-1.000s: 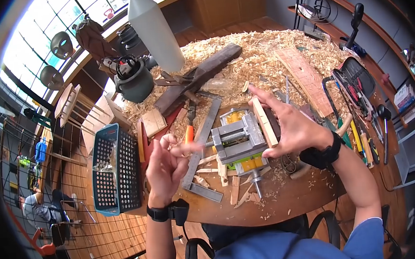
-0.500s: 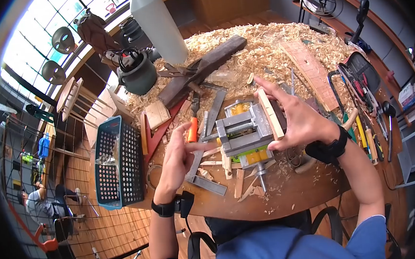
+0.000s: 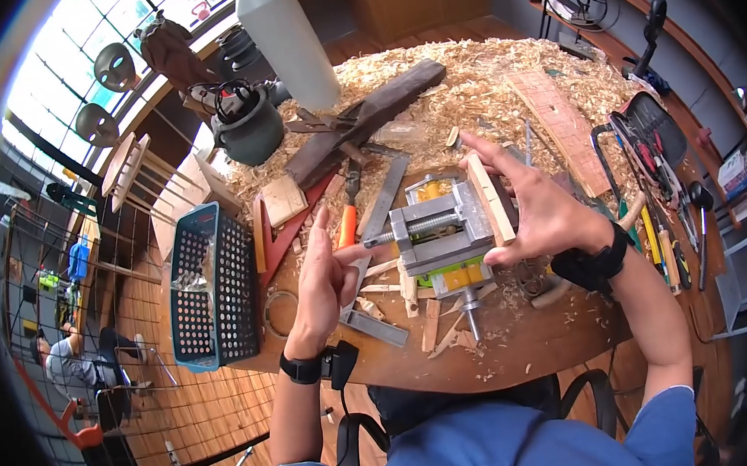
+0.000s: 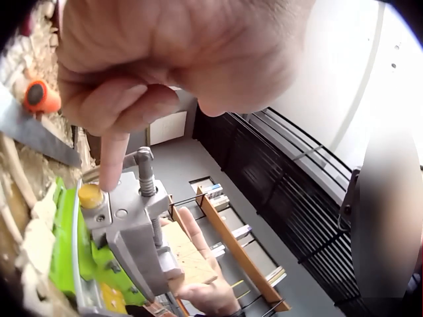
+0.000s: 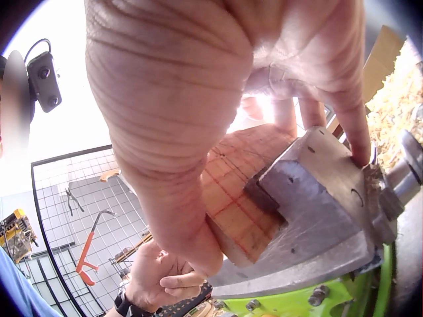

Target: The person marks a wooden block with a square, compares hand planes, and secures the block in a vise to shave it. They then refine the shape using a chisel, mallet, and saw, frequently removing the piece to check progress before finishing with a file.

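Observation:
A grey metal vise (image 3: 447, 228) with a green and yellow base stands near the table's front edge. Against its right end is a wooden block (image 3: 494, 203), marked with red lines on its face (image 5: 239, 198) in the right wrist view. My right hand (image 3: 554, 220) holds this block between thumb and fingers, with one finger reaching onto the vise. On the other side is my left hand (image 3: 315, 289), its index finger pointing at the vise's screw end. In the left wrist view that finger (image 4: 114, 162) reaches the vise body beside a yellow knob (image 4: 90, 195).
Left of the vise lie an orange-handled tool (image 3: 348, 226), a metal square (image 3: 376, 328) and a perforated basket (image 3: 198, 332). Behind are a dark wooden beam (image 3: 366, 123), wood shavings (image 3: 483, 69) and a white bottle (image 3: 290, 48). Hand tools (image 3: 656, 248) lie on the right.
My left hand's fingers have straightened from a looser curl, and its index finger has shifted up along the vise's screw end. My right hand keeps its hold on the block. The head view has shifted slightly.

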Motion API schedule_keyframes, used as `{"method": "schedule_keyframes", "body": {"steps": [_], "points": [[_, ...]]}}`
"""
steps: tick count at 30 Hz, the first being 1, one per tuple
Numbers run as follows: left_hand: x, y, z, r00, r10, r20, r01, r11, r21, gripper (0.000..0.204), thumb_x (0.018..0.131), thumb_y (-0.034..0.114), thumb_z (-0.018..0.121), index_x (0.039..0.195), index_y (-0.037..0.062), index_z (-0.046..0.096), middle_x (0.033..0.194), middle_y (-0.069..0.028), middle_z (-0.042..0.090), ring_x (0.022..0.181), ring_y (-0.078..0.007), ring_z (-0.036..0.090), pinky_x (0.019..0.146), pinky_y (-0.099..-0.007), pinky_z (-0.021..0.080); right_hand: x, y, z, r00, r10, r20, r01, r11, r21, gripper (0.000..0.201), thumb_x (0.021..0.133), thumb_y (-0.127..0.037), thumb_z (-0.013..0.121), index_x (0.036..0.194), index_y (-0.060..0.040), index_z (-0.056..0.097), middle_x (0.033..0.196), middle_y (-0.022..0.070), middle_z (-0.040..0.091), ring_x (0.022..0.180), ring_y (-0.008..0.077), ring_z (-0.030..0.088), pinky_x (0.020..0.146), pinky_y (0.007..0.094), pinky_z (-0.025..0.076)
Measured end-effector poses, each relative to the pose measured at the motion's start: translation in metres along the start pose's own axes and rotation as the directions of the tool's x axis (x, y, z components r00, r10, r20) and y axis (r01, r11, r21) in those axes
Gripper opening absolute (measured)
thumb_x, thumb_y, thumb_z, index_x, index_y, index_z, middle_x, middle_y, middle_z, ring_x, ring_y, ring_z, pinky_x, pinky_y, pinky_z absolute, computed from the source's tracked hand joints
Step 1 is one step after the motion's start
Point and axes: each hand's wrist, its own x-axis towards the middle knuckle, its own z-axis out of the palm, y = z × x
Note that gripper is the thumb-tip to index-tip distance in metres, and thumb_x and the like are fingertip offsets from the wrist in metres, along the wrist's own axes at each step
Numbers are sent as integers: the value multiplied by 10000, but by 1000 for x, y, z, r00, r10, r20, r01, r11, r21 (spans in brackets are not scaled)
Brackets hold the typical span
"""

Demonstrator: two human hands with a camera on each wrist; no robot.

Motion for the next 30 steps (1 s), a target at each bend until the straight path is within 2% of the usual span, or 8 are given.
{"method": "schedule_keyframes", "body": {"steps": [2,6,8,13,15,21,24,30], "points": [[0,3,9,999,20,34,-10,966,-258,748,1168,598,307,1755,163,151,1344,-212,734,503,-70,397,456,-229,306,0,5,1,1000,-19,-10,19,1000,-7,1432,576,-235,981,1741,-54,168,1525,307,571,1411,415,589,1243,438,427],[9,8,8,996,-22,90,69,827,-558,630,1178,457,440,1691,115,309,1359,-225,719,506,-72,395,444,-232,336,0,-1,-2,1000,-7,10,7,1000,-17,1416,599,-232,1003,1736,-42,182,1592,256,501,1449,372,551,1269,436,404],[17,4,6,996,-19,83,55,892,-449,605,1120,207,632,1642,15,395,1353,-194,726,600,-67,542,526,-217,468,1,-2,-3,999,23,39,-22,1000,-16,1435,604,-267,1039,1733,-25,187,1678,211,414,1508,324,500,1297,428,372],[32,-6,0,990,130,48,-111,952,-286,584,977,-3,795,1518,-35,580,1235,-73,784,725,37,553,596,-138,410,1,-2,-7,996,-80,41,84,992,-94,1480,588,-326,1034,1716,21,142,1694,309,366,1521,421,481,1295,464,376],[33,-11,-7,941,336,43,-338,941,37,636,947,-39,816,1527,-64,556,1212,-71,784,738,32,554,658,-135,442,2,-3,-10,996,-55,69,61,994,-90,1490,588,-345,1039,1711,37,137,1711,310,332,1539,424,455,1308,464,358],[33,5,-5,943,297,151,-291,955,-56,701,917,-63,837,1543,-61,521,1205,-60,758,867,-6,622,762,-167,522,2,1,-12,994,-45,101,63,979,-193,1484,578,-318,1065,1719,15,176,1692,283,388,1571,402,412,1315,443,334],[36,22,-5,955,187,229,-228,960,165,532,901,-66,846,1373,-15,605,1143,-26,731,962,-51,648,792,-213,572,2,4,-16,992,-72,102,95,965,-246,1446,579,-289,1059,1706,28,210,1653,276,431,1532,385,465,1290,436,372],[47,34,-5,953,77,293,-101,993,68,518,826,-27,928,1210,64,593,1053,21,676,933,-64,650,824,-244,550,7,-7,-21,990,33,139,-18,994,-108,1275,574,-220,1036,1620,27,351,1452,225,587,1348,341,616,1186,419,480]]}}
